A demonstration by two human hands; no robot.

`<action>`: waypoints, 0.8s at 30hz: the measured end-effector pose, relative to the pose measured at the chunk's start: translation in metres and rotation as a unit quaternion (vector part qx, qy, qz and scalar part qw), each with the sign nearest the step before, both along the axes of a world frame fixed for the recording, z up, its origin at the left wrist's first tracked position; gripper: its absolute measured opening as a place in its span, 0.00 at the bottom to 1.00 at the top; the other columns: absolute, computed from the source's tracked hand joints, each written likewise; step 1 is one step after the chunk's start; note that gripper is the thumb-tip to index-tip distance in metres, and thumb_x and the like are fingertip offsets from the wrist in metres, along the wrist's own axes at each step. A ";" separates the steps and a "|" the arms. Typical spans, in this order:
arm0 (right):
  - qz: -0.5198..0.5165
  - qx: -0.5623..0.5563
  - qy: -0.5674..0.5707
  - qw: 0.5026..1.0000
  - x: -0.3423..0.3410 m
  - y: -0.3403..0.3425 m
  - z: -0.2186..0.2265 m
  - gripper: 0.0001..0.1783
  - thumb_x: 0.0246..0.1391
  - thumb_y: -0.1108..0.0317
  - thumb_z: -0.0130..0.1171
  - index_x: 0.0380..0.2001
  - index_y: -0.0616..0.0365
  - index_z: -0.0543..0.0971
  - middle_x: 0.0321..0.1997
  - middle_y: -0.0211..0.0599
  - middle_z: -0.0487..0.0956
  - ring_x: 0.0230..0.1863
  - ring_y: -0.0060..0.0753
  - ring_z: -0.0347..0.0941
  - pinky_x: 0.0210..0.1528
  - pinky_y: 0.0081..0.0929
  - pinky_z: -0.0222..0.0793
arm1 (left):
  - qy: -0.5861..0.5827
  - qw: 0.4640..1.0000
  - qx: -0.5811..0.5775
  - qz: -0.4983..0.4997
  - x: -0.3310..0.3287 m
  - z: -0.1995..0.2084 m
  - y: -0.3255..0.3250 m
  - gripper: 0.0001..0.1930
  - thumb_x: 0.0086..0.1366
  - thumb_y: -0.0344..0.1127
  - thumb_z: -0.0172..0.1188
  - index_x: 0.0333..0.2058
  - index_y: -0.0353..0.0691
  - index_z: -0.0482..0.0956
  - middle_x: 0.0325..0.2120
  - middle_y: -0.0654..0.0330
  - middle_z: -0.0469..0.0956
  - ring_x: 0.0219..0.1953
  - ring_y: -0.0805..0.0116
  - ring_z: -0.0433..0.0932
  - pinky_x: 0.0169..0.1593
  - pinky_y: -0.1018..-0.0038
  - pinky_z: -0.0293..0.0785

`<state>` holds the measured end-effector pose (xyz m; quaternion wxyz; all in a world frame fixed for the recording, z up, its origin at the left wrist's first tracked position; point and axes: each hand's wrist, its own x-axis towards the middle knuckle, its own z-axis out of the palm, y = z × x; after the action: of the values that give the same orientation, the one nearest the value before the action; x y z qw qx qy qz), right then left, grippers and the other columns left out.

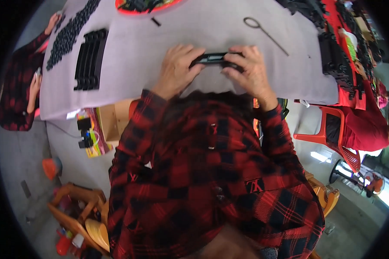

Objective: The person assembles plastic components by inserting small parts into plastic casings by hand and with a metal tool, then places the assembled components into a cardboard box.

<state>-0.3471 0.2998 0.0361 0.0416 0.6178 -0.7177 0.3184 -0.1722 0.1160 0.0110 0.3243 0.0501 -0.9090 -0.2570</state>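
Your left hand [177, 69] and right hand [250, 71] were stretched forward over the near side of the counter [129, 52], wrists angled inward. Their curled fingers [198, 52] pinched opposite ends of a slim black bar [213, 59], which ran crosswise between them.

And there it was, front and centre: a slim black bar-shaped part [212, 62], stretched sideways above the near side of the pale tablecloth [129, 60]! Its left end sat in the grip of the left hand [176, 68], its right end in the right hand [251, 71], fingers over both ends and only the middle on show. Along that middle ran a pale grey-blue strip, framed by dark edges; opening or shiny face, one couldn't tell. Nearly level it lay, left to right, slightly blurred, its finer detail lost.
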 end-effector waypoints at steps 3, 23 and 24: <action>0.005 0.028 0.031 0.999 0.000 -0.005 0.002 0.19 0.45 0.58 0.74 0.42 0.45 0.86 0.52 0.28 0.79 0.53 0.39 0.69 0.55 0.39 0.63 | -0.025 0.999 0.020 0.003 0.003 -0.001 -0.002 0.21 0.55 0.34 0.69 0.48 0.37 0.80 0.35 0.55 0.76 0.41 0.51 0.74 0.47 0.60 0.70; 0.129 0.122 0.024 0.984 -0.006 -0.023 0.015 0.18 0.47 0.68 0.69 0.45 0.49 0.85 0.45 0.29 0.80 0.46 0.39 0.72 0.51 0.38 0.72 | -0.015 0.997 0.072 0.003 0.006 -0.003 0.008 0.20 0.52 0.29 0.69 0.45 0.39 0.80 0.34 0.59 0.74 0.40 0.55 0.73 0.45 0.61 0.71; 0.136 0.125 0.030 0.982 -0.008 -0.024 0.016 0.18 0.47 0.68 0.68 0.45 0.49 0.85 0.45 0.29 0.80 0.45 0.39 0.72 0.51 0.38 0.72 | -0.020 0.997 0.072 0.008 0.005 -0.002 0.009 0.20 0.51 0.29 0.69 0.45 0.39 0.80 0.34 0.59 0.74 0.40 0.55 0.73 0.45 0.61 0.71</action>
<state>-0.3549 0.2760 0.0516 -0.0581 0.7193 -0.6595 0.2103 -0.1675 0.1249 0.0094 0.3041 0.0857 -0.8939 -0.3179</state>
